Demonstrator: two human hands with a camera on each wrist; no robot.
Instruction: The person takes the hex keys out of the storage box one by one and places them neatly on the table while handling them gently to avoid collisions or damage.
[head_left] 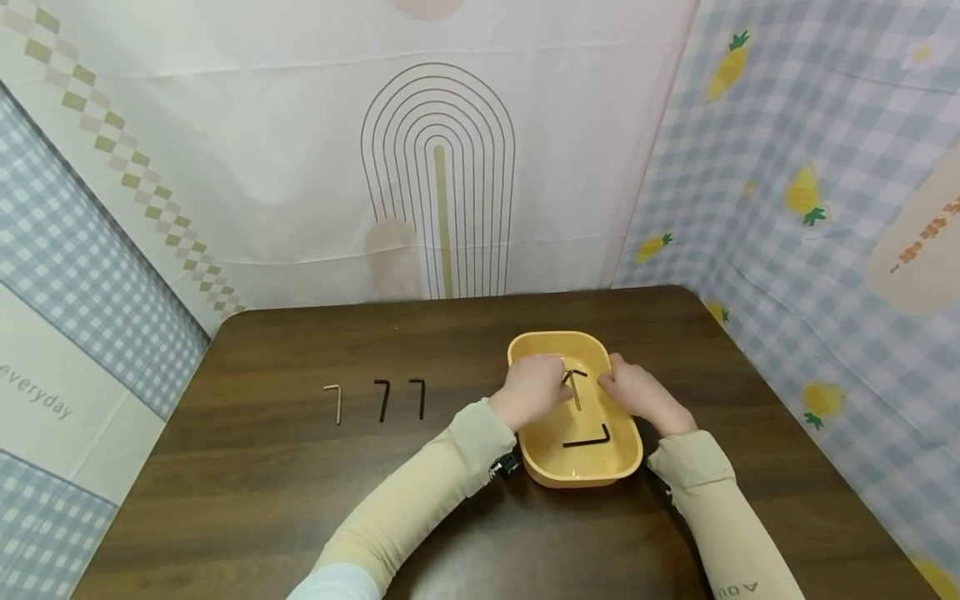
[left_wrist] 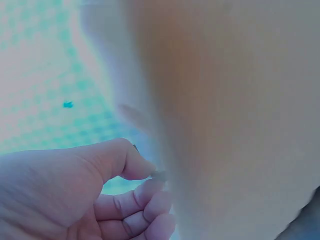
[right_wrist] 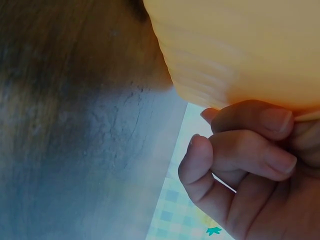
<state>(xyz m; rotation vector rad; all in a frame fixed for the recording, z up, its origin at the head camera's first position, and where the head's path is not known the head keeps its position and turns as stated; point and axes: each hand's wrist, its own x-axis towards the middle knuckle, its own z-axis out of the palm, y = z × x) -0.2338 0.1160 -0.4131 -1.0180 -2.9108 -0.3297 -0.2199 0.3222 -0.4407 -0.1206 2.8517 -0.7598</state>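
My left hand (head_left: 534, 388) is over the left side of a yellow plastic tray (head_left: 577, 481). Its thumb and fingers pinch a hex key (left_wrist: 159, 175), mostly hidden by the hand; only small bits show in the left wrist view. With curled fingers my right hand (head_left: 643, 395) grips the tray's right rim, seen close up in the right wrist view (right_wrist: 250, 150). Inside the tray lie a black hex key (head_left: 587, 442) near the front and a brass-coloured one (head_left: 576, 393) farther back. A dark piece beside the left fingers is partly covered.
On the brown wooden table (head_left: 262, 492), left of the tray, a brass-coloured hex key (head_left: 339, 406) and two black ones, a middle one (head_left: 385, 402) and a right one (head_left: 422, 400), lie in a row. Patterned cloth (head_left: 300, 167) hangs behind the table and at both sides.
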